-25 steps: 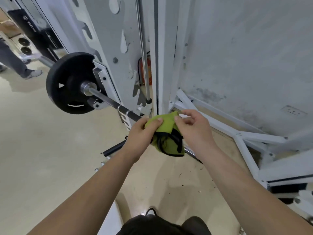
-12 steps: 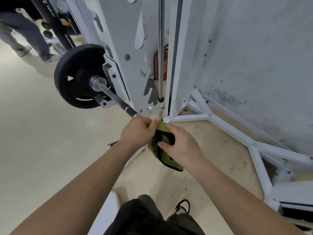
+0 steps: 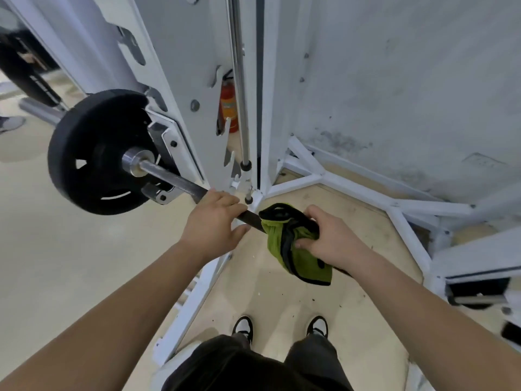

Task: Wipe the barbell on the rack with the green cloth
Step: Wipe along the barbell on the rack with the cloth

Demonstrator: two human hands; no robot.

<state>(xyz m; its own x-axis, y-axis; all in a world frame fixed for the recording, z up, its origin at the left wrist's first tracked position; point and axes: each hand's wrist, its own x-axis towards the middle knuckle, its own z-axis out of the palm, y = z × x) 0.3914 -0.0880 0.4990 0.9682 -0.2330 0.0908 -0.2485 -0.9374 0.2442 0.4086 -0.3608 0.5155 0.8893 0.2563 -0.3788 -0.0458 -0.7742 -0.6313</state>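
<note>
The dark barbell (image 3: 174,180) runs from a black weight plate (image 3: 93,153) at the left down toward the middle, resting in the white rack (image 3: 183,80). My left hand (image 3: 214,221) is wrapped over the bar just right of the rack upright. My right hand (image 3: 329,238) grips the green cloth (image 3: 298,255) with black trim, bunched around the bar a short way right of my left hand. A loose flap of cloth hangs below the bar. The bar under the cloth is hidden.
A chrome guide rod (image 3: 239,80) stands by the upright, with a red fire extinguisher (image 3: 227,105) behind it. White frame legs (image 3: 352,182) spread over the floor against the grey wall (image 3: 408,80). My shoes (image 3: 244,327) stand below. Someone's shoe (image 3: 11,122) shows at far left.
My hands have come apart: the left let go of the cloth and took hold of the bare bar, while the right slid the cloth to the right along the bar.
</note>
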